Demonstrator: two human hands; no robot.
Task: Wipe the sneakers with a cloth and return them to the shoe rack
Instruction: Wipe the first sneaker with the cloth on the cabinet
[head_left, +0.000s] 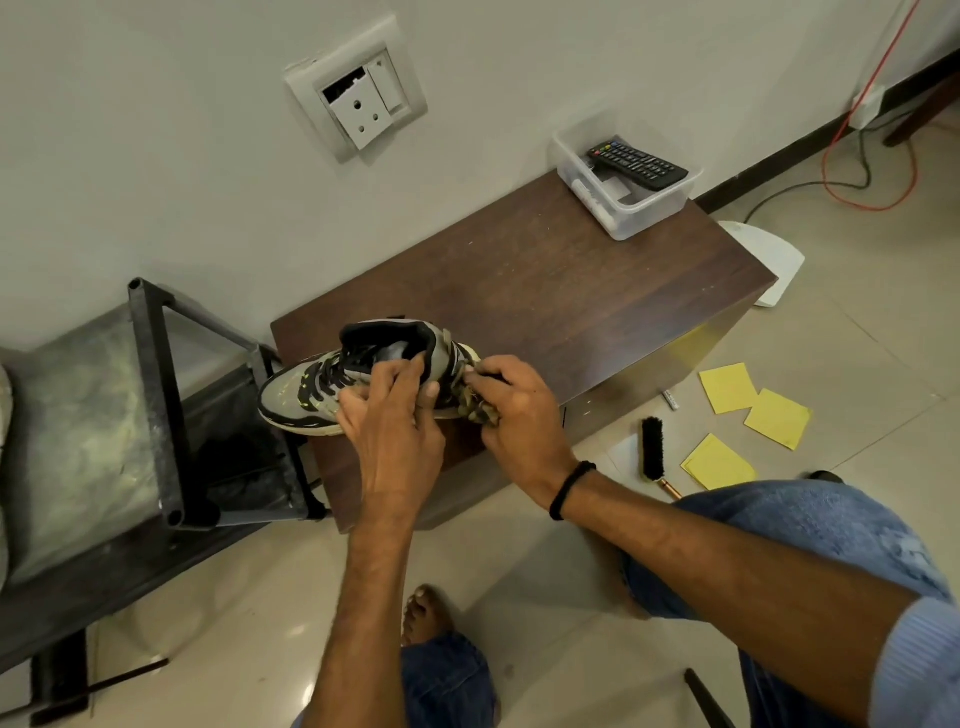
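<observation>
sneaker (317, 395): heel side covered by both hands | cloth (480, 402): mostly hidden under right hand (511, 410) | shoe rack (156, 415): cut off at left edge

A home interior is indicated by a tiled floor (545, 561), a wall socket (358, 93), a wooden cabinet (545, 291) and a remote control (638, 165) kept in a plastic box (644, 210).

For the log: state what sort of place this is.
Probably a room in a home, near a shoe-storage corner: a wall socket above a wooden cabinet, a TV remote in a plastic tub, and a metal shoe rack on a tiled floor.
</observation>
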